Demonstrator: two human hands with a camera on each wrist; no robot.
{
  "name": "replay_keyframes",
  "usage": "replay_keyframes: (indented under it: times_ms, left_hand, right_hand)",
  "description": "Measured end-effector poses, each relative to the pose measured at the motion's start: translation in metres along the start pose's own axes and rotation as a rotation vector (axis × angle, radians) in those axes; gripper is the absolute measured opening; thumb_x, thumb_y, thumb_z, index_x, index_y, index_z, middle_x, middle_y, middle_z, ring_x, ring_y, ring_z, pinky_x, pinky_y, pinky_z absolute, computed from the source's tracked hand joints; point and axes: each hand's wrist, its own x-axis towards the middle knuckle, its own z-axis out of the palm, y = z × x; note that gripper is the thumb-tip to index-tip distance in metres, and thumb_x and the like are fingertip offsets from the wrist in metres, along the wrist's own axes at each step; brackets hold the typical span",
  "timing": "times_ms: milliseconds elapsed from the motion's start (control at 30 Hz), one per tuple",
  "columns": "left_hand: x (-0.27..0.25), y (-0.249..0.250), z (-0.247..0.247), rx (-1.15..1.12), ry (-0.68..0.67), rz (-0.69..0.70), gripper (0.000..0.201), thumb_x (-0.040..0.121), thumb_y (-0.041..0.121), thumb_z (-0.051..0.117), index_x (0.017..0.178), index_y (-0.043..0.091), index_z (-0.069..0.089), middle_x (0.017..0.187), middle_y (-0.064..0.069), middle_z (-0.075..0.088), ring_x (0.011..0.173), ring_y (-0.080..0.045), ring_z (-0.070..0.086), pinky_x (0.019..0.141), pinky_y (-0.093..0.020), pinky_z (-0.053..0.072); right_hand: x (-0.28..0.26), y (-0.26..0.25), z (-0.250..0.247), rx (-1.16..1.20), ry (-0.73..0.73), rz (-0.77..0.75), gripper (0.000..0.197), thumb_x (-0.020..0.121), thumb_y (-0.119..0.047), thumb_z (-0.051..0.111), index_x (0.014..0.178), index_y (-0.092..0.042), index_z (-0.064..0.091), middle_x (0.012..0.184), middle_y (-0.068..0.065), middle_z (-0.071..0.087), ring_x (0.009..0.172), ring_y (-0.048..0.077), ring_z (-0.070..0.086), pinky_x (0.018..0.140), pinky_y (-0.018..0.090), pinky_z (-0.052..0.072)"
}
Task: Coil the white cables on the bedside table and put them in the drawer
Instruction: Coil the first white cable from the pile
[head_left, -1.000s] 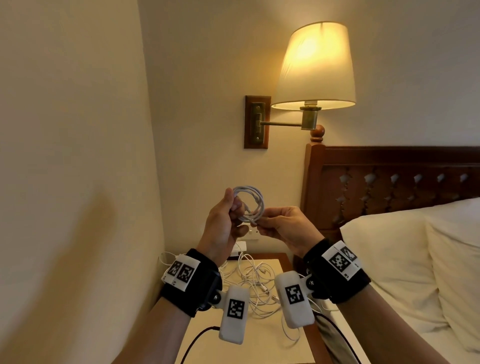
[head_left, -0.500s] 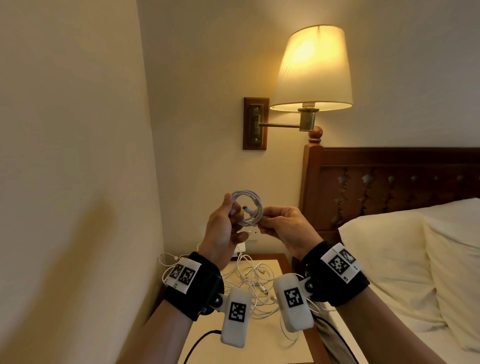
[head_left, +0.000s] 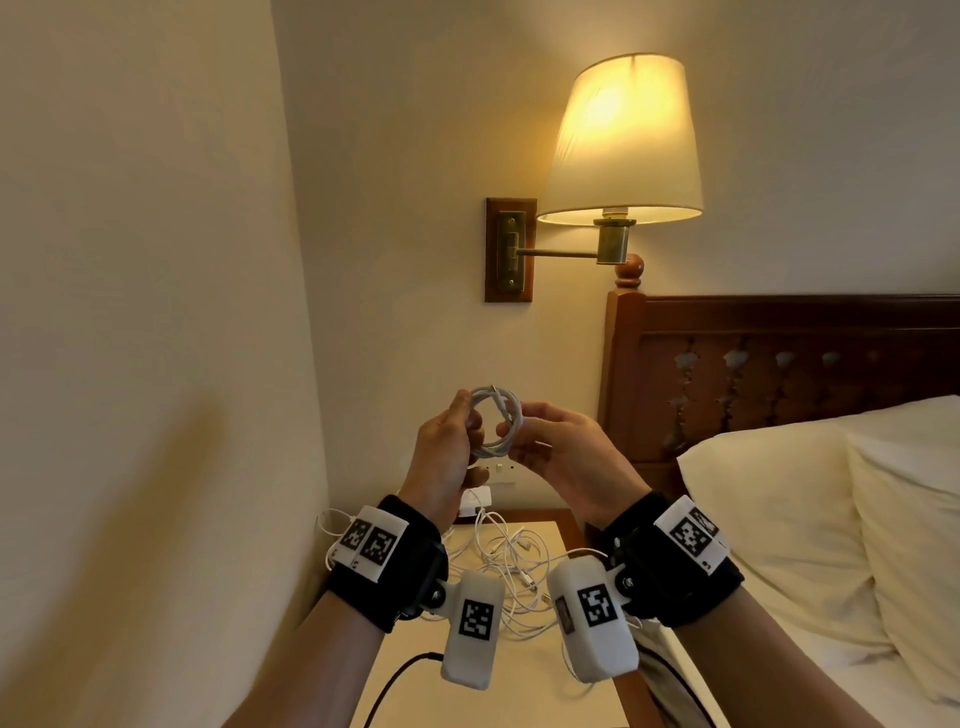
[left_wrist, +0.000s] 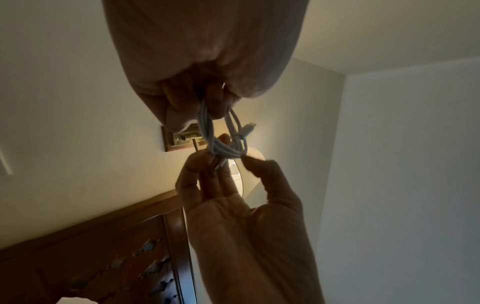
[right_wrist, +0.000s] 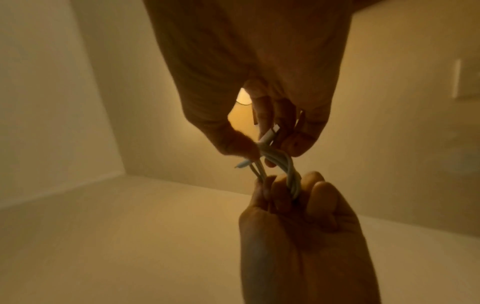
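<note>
A white cable wound into a small coil is held up in front of me, above the bedside table. My left hand grips the coil's left side with curled fingers; in the left wrist view the coil hangs from those fingers. My right hand pinches the coil's right side, and the right wrist view shows a plug end at its fingertips. A tangle of loose white cables lies on the table below my wrists. No drawer is in view.
A lit wall lamp on a brass arm hangs above the table. The wooden headboard and white pillows fill the right side. The wall stands close on the left. A white charger block sits at the table's back.
Both hands have kept hold of the coil at much the same height. The right hand's fingers have shifted along the coil's right side, working the cable end around it.
</note>
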Motion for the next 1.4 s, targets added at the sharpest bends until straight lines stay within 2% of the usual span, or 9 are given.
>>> replay_keyframes:
  times_ms: [367,533,633,733,867,967,1067,1267,1400]
  left_hand:
    - [-0.001,0.004,-0.008,-0.056,-0.080,0.030,0.035,0.098,0.037,0.048,0.093,0.014,0.075,0.079,0.002,0.069,0.081,-0.017,0.052,0.071,-0.035,0.039]
    - [-0.003,0.010,-0.020,0.102,-0.132,0.153,0.030,0.087,0.037,0.067,0.090,0.008,0.075,0.076,-0.001,0.070,0.068,-0.011,0.050,0.058,-0.025,0.042]
    - [-0.003,0.006,-0.015,0.212,0.029,0.385,0.016,0.082,0.021,0.075,0.077,0.006,0.073,0.063,-0.002,0.069,0.050,-0.010,0.053,0.044,-0.021,0.040]
    - [-0.003,-0.001,-0.008,0.402,0.227,0.630,0.013,0.079,0.017,0.076,0.071,0.009,0.070,0.059,0.000,0.068,0.047,-0.006,0.062,0.046,-0.016,0.048]
    - [0.001,-0.005,-0.008,0.308,0.199,0.489,0.026,0.080,0.024,0.076,0.065,0.010,0.060,0.057,-0.003,0.065,0.046,-0.009,0.055,0.046,-0.022,0.045]
    - [0.008,-0.005,-0.008,0.124,0.049,0.243,0.022,0.086,0.016,0.067,0.067,0.012,0.056,0.074,-0.014,0.061,0.071,-0.022,0.059,0.063,-0.036,0.053]
    - [0.009,-0.003,-0.011,-0.209,-0.226,0.020,0.020,0.092,0.008,0.052,0.102,0.003,0.068,0.105,-0.020,0.070,0.098,-0.030,0.067,0.079,-0.041,0.054]
    - [0.007,-0.001,-0.017,-0.073,-0.214,0.074,0.025,0.093,0.018,0.055,0.100,-0.001,0.069,0.091,-0.016,0.071,0.091,-0.029,0.066,0.085,-0.040,0.053]
    - [0.009,0.004,-0.031,-0.304,-0.315,-0.072,0.034,0.091,0.023,0.049,0.099,-0.004,0.066,0.092,-0.019,0.069,0.089,-0.029,0.066,0.087,-0.042,0.054]
  right_hand:
    - [0.002,-0.005,-0.007,-0.093,0.056,-0.035,0.012,0.088,0.000,0.064,0.098,0.000,0.070,0.080,0.009,0.062,0.072,0.015,0.056,0.072,0.025,0.048]
    - [-0.001,-0.011,-0.012,-0.111,0.021,-0.023,0.016,0.088,0.001,0.062,0.102,-0.002,0.071,0.077,0.007,0.063,0.070,0.013,0.056,0.069,0.023,0.048]
    - [-0.001,-0.009,-0.008,-0.099,-0.003,0.001,0.019,0.089,0.000,0.062,0.104,-0.007,0.072,0.077,0.006,0.064,0.069,0.013,0.056,0.065,0.021,0.049]
    - [0.001,-0.004,-0.004,-0.086,0.017,-0.008,0.021,0.089,0.001,0.062,0.104,-0.009,0.073,0.078,0.007,0.064,0.068,0.013,0.055,0.062,0.020,0.050]
    - [0.002,-0.001,-0.002,-0.125,0.036,-0.011,0.022,0.090,-0.004,0.063,0.110,-0.009,0.072,0.080,0.006,0.065,0.069,0.013,0.056,0.063,0.021,0.051]
    - [0.001,-0.001,0.000,-0.133,0.033,-0.024,0.021,0.091,-0.006,0.063,0.109,-0.011,0.072,0.081,0.004,0.068,0.068,0.011,0.057,0.063,0.020,0.050]
    - [-0.001,-0.001,0.003,-0.142,-0.001,-0.042,0.020,0.093,-0.008,0.061,0.109,-0.011,0.072,0.086,0.009,0.073,0.068,0.010,0.062,0.062,0.019,0.048]
    - [0.001,-0.003,0.002,-0.169,0.060,-0.064,0.020,0.091,-0.004,0.062,0.105,-0.014,0.072,0.088,0.008,0.071,0.074,0.015,0.062,0.064,0.023,0.048]
    - [0.002,-0.005,-0.006,-0.155,0.091,-0.032,0.024,0.091,-0.002,0.061,0.113,-0.008,0.070,0.082,0.005,0.064,0.068,0.012,0.056,0.061,0.021,0.050]
